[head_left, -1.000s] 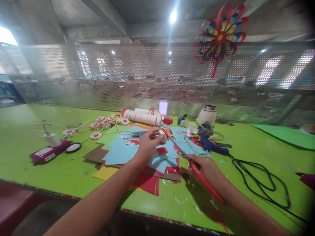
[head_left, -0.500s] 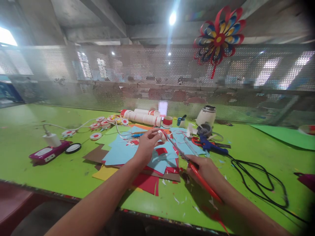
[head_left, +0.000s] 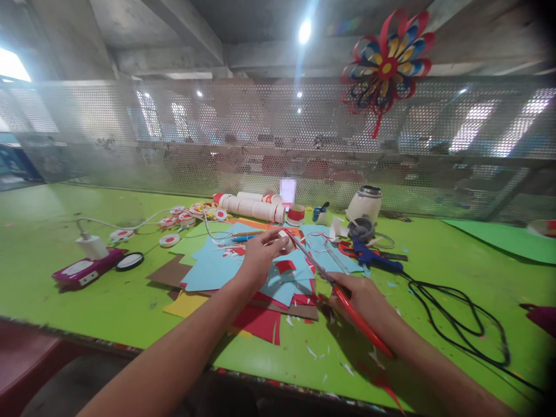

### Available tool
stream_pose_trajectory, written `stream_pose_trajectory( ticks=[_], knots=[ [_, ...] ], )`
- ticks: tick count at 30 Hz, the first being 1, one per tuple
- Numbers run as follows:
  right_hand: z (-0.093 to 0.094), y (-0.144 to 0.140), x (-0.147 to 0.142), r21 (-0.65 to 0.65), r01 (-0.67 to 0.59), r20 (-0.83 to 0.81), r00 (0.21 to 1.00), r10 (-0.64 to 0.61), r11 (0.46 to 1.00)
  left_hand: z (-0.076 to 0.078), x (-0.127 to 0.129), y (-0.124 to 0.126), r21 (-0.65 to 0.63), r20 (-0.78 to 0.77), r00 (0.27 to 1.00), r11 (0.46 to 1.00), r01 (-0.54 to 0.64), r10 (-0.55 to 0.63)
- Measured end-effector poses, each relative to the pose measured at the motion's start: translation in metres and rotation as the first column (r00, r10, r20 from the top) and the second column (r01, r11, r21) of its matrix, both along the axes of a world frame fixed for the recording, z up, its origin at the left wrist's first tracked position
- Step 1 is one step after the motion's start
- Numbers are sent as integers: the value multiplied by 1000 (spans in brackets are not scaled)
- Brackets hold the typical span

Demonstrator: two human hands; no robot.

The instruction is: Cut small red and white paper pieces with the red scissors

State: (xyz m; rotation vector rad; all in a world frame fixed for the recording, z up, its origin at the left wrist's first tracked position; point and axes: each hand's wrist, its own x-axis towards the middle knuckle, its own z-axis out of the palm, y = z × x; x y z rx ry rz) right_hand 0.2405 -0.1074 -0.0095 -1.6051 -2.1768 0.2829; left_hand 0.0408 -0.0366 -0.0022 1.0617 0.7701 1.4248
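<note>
My left hand [head_left: 257, 260] pinches a small white-red paper piece [head_left: 285, 239] above the blue paper sheets [head_left: 217, 269]; my right hand [head_left: 362, 298] is clamped on red-handled scissors [head_left: 339, 292], blades at the piece.

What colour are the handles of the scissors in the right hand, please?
Red: the scissors in the right hand have red handles, seen in the head view.

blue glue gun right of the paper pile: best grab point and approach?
Take the blue glue gun by its body, coming from above. It lies flat on the green table, so there is little room to get under it. Its black cord trails off toward the near right, and red scraps sit against its far-left end, so fingers probably close best across the middle.
</note>
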Motion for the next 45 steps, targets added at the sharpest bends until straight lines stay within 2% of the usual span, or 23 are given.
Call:
stream_pose_trajectory(
  ticks=[9, 21, 31, 36, 40, 45],
  knots=[
    [-3, -1, 1, 35, 27, -35, 999, -25, 999, -1, 1, -1, -3, -5, 1000, 1000, 6, -6],
    [-2, -1, 0, -20, 10, -71, 997, -12, 1000, -1, 0, 2, -25, 87, 996, 1000, -6, 8],
    [1, -1, 0, 22, 9, -28, 1000, -8, 1000, -5, 0, 3, 15, -13, 1000, 1000, 9, -9],
    [1, -2, 0, -59, -10, -96, 995, 4, 998, -5, 0, 2, 31, -22, 1000, 999, 11, -10],
    [1, -3, -1, -70, 0, -94, 996, -7, 998, -5, 1, 2, 30, -15, 1000, 1000, 11, -10],
    [-1, -1, 1, 2, 24, -47, 999, -23, 1000, -3, 0, 2, 12, 19, 1000, 1000, 13, -13]
  ],
)
